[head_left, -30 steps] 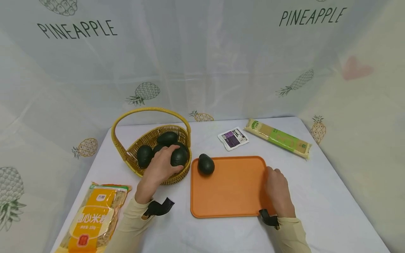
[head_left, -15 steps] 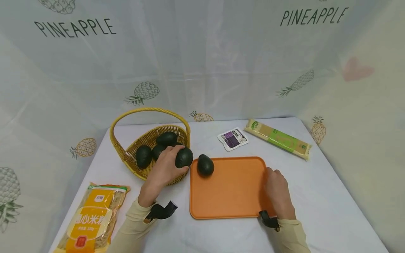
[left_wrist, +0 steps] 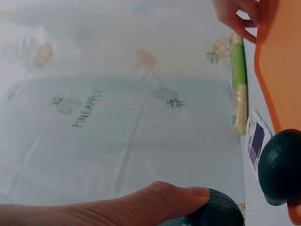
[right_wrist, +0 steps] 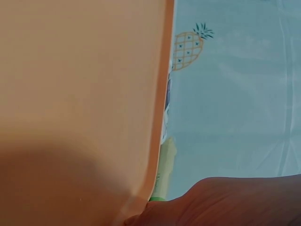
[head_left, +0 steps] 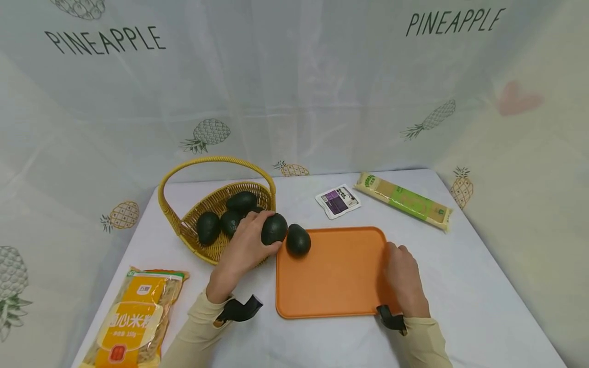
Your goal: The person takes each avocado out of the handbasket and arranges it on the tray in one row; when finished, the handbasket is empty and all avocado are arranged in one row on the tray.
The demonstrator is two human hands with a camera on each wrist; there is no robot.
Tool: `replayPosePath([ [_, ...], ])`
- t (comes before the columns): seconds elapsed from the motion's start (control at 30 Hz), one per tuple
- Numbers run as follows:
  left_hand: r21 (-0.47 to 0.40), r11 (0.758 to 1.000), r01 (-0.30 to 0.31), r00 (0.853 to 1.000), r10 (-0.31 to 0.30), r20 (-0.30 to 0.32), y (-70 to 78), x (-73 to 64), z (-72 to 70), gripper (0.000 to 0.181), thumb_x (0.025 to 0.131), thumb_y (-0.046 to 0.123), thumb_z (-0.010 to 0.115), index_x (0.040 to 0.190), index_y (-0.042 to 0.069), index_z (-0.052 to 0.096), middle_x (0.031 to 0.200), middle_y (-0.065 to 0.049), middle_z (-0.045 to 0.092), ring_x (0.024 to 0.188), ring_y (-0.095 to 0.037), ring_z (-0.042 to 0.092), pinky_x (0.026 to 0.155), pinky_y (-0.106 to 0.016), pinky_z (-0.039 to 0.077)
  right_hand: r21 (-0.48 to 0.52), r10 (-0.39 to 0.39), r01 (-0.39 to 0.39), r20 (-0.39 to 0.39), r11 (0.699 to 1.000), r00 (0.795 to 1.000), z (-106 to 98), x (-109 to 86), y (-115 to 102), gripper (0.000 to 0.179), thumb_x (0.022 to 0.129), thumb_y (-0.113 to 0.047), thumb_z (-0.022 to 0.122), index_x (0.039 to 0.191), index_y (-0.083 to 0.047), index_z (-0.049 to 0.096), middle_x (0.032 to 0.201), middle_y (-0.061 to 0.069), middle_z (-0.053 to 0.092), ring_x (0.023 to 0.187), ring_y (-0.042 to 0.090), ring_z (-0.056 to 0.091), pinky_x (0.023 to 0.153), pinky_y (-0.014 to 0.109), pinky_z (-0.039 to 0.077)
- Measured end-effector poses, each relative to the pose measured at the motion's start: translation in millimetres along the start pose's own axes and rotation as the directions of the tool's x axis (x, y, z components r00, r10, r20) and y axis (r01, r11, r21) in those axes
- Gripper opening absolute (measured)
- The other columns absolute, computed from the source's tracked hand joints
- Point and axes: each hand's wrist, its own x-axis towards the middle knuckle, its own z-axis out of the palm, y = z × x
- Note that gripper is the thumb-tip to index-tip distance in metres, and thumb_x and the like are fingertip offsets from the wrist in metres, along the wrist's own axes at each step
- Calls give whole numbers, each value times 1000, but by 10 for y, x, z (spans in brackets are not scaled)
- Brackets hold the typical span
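Note:
My left hand [head_left: 246,243] grips a dark green avocado [head_left: 274,228] between thumb and fingers, over the right rim of the wicker basket [head_left: 216,251]. In the left wrist view the thumb lies across the held avocado [left_wrist: 218,212]. Beside it, a second avocado [head_left: 298,241] lies in the upper left corner of the orange tray [head_left: 338,276]. My right hand [head_left: 405,278] holds the tray's right edge; the right wrist view shows the thumb at its rim. Several more avocados [head_left: 208,228] sit in the basket, one partly hidden behind the left hand.
A yellow bag of rice noodles [head_left: 131,319] lies at the front left. Behind the tray are a small white and purple packet [head_left: 338,201] and a long green-banded packet [head_left: 405,201]. The basket's tall handle [head_left: 216,159] arches over its opening. A pineapple-print curtain [head_left: 294,92] hangs behind the table.
The left hand has lifted an avocado from the basket and carried it right, toward the tray's upper left corner. The right hand has stayed at the tray edge.

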Motion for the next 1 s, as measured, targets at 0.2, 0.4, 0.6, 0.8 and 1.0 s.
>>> replayPosePath([
  [0.2,-16,1000,-18,1000,18,2,65,1,22,70,87,15,88,149,2,58,142,-26,59,128,-43,57,108,-59,55,0,-4,4,0,1000,1000,-11,-10,10,28,90,18,62,118,19,64,88,33,64,76,41,62,70,55,57],
  [0.4,-10,999,-36,999,36,-16,77,3,48,70,86,15,88,148,2,58,139,-25,60,126,-42,58,107,-57,55,0,11,-11,16,1000,1000,-13,-5,11,30,90,18,63,120,19,63,91,33,65,77,41,63,72,55,58],
  [0.6,-12,998,-55,998,55,-40,110,22,70,68,85,15,89,145,2,60,137,-25,60,125,-40,59,106,-56,56,4,0,0,7,1000,1000,-6,18,17,31,90,18,63,121,19,63,91,32,65,76,40,63,72,55,58],
  [0.8,-10,998,-69,997,69,-34,154,33,92,69,85,16,89,145,1,59,136,-27,60,124,-41,59,105,-57,56,7,12,-13,18,1000,1000,-13,22,10,31,90,18,63,121,20,63,92,33,65,77,39,62,74,55,59],
  [1.0,-14,998,-54,998,53,-31,174,39,127,69,86,16,89,146,2,60,137,-27,60,124,-42,59,105,-59,56,13,13,-13,14,1000,1000,-20,1,8,32,89,18,64,120,19,63,91,33,65,78,40,63,73,55,58],
])
